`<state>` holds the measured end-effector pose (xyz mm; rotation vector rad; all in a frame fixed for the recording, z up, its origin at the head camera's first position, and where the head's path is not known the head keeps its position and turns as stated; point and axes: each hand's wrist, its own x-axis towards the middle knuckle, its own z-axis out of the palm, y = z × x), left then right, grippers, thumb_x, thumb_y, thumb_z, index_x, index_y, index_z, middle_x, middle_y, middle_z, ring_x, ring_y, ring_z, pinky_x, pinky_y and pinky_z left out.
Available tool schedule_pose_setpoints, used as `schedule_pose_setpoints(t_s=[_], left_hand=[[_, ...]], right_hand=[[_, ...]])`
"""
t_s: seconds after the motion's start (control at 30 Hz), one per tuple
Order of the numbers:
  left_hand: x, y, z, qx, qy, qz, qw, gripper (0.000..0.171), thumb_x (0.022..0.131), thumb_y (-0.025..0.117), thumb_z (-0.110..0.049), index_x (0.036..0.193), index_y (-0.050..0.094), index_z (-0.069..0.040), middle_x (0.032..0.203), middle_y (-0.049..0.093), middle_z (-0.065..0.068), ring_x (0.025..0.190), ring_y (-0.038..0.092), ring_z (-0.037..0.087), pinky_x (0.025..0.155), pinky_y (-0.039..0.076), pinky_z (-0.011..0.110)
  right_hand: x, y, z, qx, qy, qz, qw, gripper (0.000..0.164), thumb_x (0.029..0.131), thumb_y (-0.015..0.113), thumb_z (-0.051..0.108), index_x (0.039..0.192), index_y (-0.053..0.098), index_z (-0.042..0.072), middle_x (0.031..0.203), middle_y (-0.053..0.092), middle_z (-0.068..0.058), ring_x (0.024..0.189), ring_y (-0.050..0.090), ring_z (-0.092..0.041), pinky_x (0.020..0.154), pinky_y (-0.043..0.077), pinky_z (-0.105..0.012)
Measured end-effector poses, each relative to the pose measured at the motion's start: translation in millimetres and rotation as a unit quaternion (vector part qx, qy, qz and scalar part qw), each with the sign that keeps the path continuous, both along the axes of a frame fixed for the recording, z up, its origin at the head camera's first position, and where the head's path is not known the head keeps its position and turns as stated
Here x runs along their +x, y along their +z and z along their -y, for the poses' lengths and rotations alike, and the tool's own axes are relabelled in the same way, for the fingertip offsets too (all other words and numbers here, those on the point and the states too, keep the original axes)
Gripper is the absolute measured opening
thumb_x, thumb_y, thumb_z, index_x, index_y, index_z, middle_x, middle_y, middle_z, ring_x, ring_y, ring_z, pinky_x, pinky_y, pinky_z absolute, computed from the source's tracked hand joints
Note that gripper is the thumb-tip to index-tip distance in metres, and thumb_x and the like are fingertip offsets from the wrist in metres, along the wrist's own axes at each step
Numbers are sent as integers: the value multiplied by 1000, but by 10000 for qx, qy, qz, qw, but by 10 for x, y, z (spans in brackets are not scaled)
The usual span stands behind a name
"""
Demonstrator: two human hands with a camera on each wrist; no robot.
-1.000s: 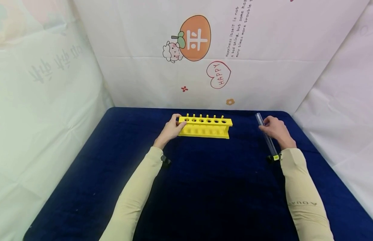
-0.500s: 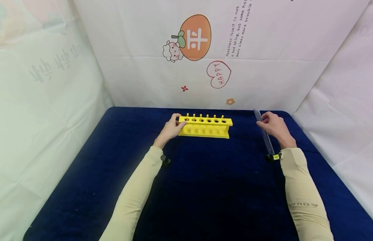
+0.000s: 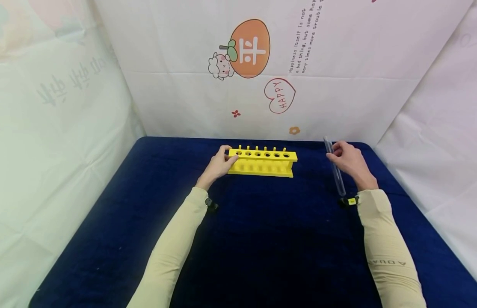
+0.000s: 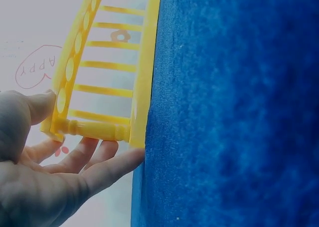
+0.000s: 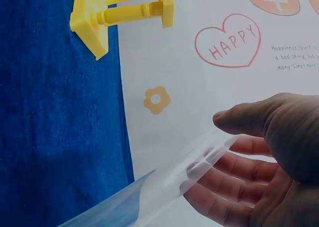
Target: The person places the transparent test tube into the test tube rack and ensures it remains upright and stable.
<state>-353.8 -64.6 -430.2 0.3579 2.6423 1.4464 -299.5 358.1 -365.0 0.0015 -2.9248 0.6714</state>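
A yellow test tube rack stands near the back of the table, a row of round holes along its top bar and pegs behind. At its left end my left hand grips it. In the left wrist view the thumb rests on the top bar, with fingers behind the end post of the rack. Off to the right, apart from the rack, my right hand pinches a clear test tube. The tube is tilted, one end pointing back toward the wall. The right wrist view shows the tube between thumb and fingers.
A dark blue cloth covers the table. Behind it hangs a white printed sheet, close to the rack. White sheets also hang along the left and right sides.
My right hand has shifted slightly left and back with the test tube; the tube's lower end has swung left, away from the wrist. My left hand and the rack have stayed put.
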Motion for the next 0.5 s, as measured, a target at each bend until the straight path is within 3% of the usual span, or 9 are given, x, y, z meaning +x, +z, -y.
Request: schedule_pose_setpoints(t_s=[0.5], left_hand=[[-3,-3,2,34,-16,0,10000,60,99,51,-51,148,29,-22,127,60,11,93,62,23,78,51,37]], right_hand=[[58,67,79,-107,-82,-261,9996,51,100,54,38,130,48,-3,117,62,-28,100,61,-42,82,48,-55]])
